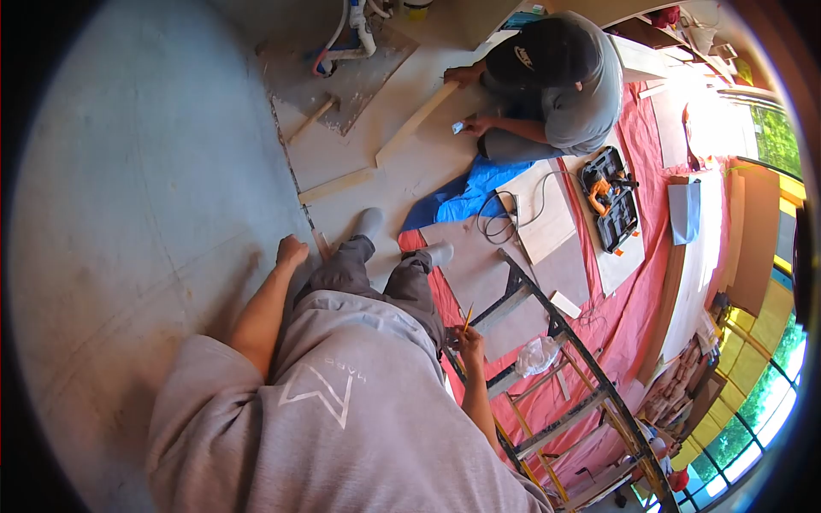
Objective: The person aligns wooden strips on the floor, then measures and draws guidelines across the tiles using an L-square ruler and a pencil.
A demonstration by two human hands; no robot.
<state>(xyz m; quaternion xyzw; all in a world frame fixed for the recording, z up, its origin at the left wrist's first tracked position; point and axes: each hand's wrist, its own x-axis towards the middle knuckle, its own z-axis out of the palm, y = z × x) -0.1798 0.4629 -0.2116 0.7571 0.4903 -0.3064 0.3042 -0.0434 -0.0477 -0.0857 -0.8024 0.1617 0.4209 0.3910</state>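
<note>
My left hand [292, 251] is closed, its fingers curled beside the large grey wall surface [154, 171]. What it holds, if anything, is hidden. A short wood strip [321, 245] lies close to its fingers, and I cannot tell whether they touch. At my other side, my right hand [469, 344] grips a yellow pencil [468, 319], tip pointing away from me. That hand is next to the stepladder [520, 301].
A co-worker [556, 85] crouches ahead, holding a long wood strip [415, 124] and a small pale object. An orange power tool [603, 195] lies in a black case. A hammer [313, 118], blue tarp [479, 188], cable and pink floor sheeting [658, 248] are around.
</note>
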